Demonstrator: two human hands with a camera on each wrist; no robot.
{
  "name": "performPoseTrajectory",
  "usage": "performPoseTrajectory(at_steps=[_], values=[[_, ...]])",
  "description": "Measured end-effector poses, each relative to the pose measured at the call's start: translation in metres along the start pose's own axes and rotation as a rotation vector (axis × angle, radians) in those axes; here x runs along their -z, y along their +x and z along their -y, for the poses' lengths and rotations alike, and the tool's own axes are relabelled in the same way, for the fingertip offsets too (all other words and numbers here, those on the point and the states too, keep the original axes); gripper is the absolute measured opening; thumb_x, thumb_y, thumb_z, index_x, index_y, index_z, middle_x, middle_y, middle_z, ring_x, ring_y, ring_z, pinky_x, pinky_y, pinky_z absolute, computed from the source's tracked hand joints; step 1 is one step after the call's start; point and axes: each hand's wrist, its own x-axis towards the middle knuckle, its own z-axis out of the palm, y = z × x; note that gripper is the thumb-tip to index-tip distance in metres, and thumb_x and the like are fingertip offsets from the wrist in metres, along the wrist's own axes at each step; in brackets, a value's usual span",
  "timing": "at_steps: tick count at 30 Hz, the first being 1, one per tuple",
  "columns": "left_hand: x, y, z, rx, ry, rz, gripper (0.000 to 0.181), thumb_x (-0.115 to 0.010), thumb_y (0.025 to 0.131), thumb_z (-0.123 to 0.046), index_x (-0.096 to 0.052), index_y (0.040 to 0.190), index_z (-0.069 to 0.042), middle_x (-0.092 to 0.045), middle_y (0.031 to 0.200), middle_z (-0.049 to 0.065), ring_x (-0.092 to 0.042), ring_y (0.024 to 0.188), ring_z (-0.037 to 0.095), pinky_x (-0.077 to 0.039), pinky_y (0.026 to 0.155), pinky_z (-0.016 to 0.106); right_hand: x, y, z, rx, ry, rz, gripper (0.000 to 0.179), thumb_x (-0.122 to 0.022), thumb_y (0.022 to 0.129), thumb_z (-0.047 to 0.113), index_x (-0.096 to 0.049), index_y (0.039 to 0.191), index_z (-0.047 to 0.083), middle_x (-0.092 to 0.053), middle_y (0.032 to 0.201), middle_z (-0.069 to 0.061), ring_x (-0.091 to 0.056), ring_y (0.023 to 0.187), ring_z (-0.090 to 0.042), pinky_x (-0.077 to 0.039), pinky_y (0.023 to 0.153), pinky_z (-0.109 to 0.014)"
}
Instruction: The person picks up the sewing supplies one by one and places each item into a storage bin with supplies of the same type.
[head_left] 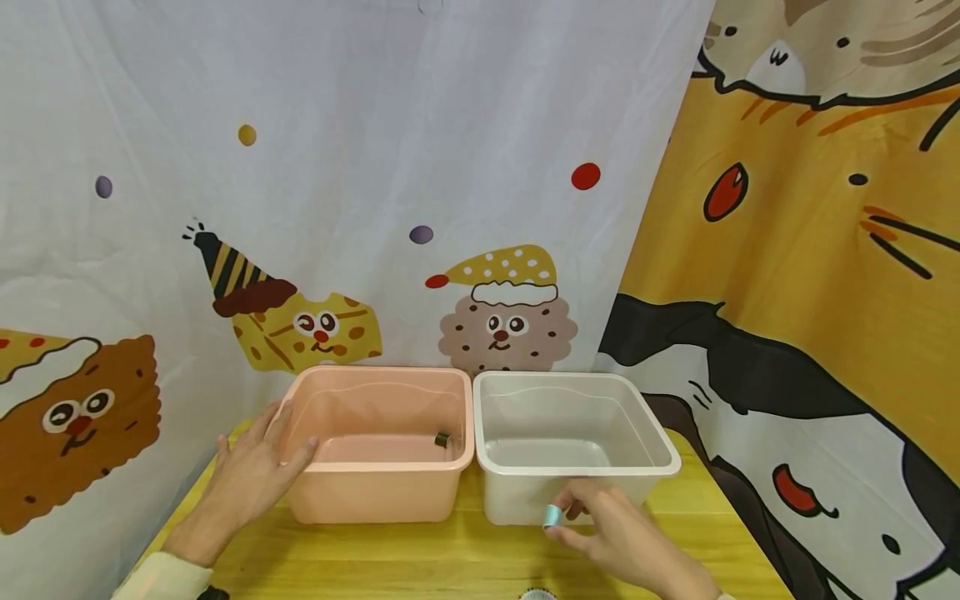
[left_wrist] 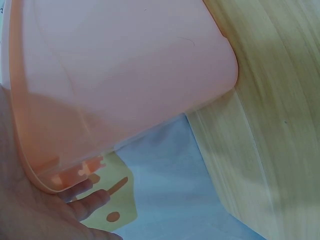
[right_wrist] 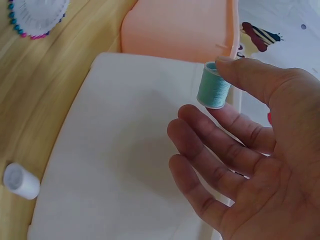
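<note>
Mint thread spool (head_left: 552,516) hangs above the wooden surface (head_left: 360,575), in front of the white bin. Along the surface's far edge, the pink bin (head_left: 371,496) stands toward the left corner, the white bin (head_left: 521,500) toward the right. Of the hands, the left hand (head_left: 251,471) rests, fingers spread, at the pink bin's left rim; the right hand (head_left: 618,533) pinches the spool. A pin wheel (head_left: 538,594) lies toward the near edge; a white spool (right_wrist: 22,181), just beside the white bin.

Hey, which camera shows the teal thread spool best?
The right wrist view: the teal spool appears largest there, its windings and pale rims clear, pinched in the right hand. The head view shows it small, in front of the white bin. The left wrist view doesn't show it.
</note>
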Motion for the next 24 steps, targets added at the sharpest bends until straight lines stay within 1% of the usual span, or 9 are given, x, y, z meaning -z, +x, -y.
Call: performPoseTrajectory(at_steps=[4,7,13,19,24], values=[[0.0,-0.001,0.0,-0.002,0.005,-0.006,0.093,-0.041,0.107,-0.07,-0.029,0.168,0.0,-0.033,0.168,0.032,-0.045,0.14,0.065,-0.016,0.103,0.097,-0.002,0.004,0.007,0.04,-0.008,-0.012,0.017,-0.076,0.098,0.048,-0.067,0.104,0.035,-0.07,0.1,0.022,-0.07,0.094,-0.005,-0.062,0.083,-0.025],[0.0,-0.001,0.0,0.0,0.003,-0.003,0.093,-0.041,0.107,-0.07,-0.028,0.168,0.0,-0.032,0.169,0.032,-0.044,0.141,0.065,-0.015,0.103,0.097,-0.003,0.008,0.012,0.055,0.003,-0.004,0.017,-0.075,0.099,0.048,-0.067,0.105,0.034,-0.07,0.1,0.021,-0.071,0.094,-0.004,-0.062,0.083,-0.025],[0.0,0.0,0.0,-0.003,-0.01,-0.003,0.093,-0.04,0.107,-0.07,-0.03,0.167,0.001,-0.031,0.17,0.032,-0.043,0.143,0.063,-0.012,0.104,0.097,-0.005,0.015,0.02,0.069,0.055,0.021,0.015,-0.075,0.1,0.044,-0.067,0.106,0.033,-0.072,0.102,0.02,-0.072,0.094,-0.003,-0.063,0.082,-0.025],[0.0,0.0,0.0,-0.004,-0.01,0.0,0.093,-0.041,0.108,-0.07,-0.027,0.168,0.0,-0.031,0.169,0.032,-0.043,0.142,0.065,-0.013,0.102,0.098,-0.006,0.022,0.028,0.064,0.088,0.051,0.017,-0.074,0.1,0.045,-0.067,0.107,0.031,-0.072,0.102,0.019,-0.071,0.093,-0.002,-0.064,0.083,-0.027],[0.001,0.0,0.0,-0.005,-0.015,0.001,0.093,-0.041,0.108,-0.069,-0.026,0.169,-0.001,-0.031,0.169,0.032,-0.042,0.142,0.066,-0.012,0.102,0.098,-0.007,0.028,0.033,0.058,0.106,0.07,0.018,-0.075,0.1,0.046,-0.067,0.108,0.032,-0.072,0.103,0.019,-0.071,0.095,0.0,-0.063,0.084,-0.024]])
